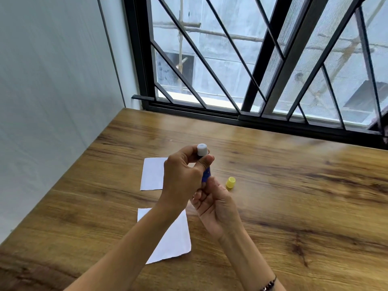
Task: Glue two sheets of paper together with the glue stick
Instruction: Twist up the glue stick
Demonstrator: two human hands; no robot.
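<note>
- Glue stick (204, 164) held up above the tabletop (294, 185), tilted, white glue tip (202, 149) uppermost and bare.
- Left hand (184, 177) wrapped round the upper barrel; grip closed on it, thumb (206, 161) pressed across the blue body just under the white tip.
- Right hand (214, 204) below the left, palm turned up, fingers (199, 196) curled in at the base of the stick; grip closed there too, base itself hidden by the fingers.
- Both grips touching the same stick, one directly above the other, hands nearly meeting.
- Yellow cap (230, 182) off the stick, standing on the tabletop just to the right of the right-hand grip, apart from it.
- Far paper sheet (152, 174) flat on the tabletop, left of the left-hand grip and partly hidden behind that hand.
- Near paper sheet (174, 238) flat on the tabletop, below both grips, crossed by the left forearm (130, 244); lower edge ragged.
- Two sheets apart from each other, bare wood between.
- Dark beaded bracelet (269, 285) on the right wrist, well below the grips.
- Barred window (252, 59) beyond the tabletop's far edge, well above the grips.
</note>
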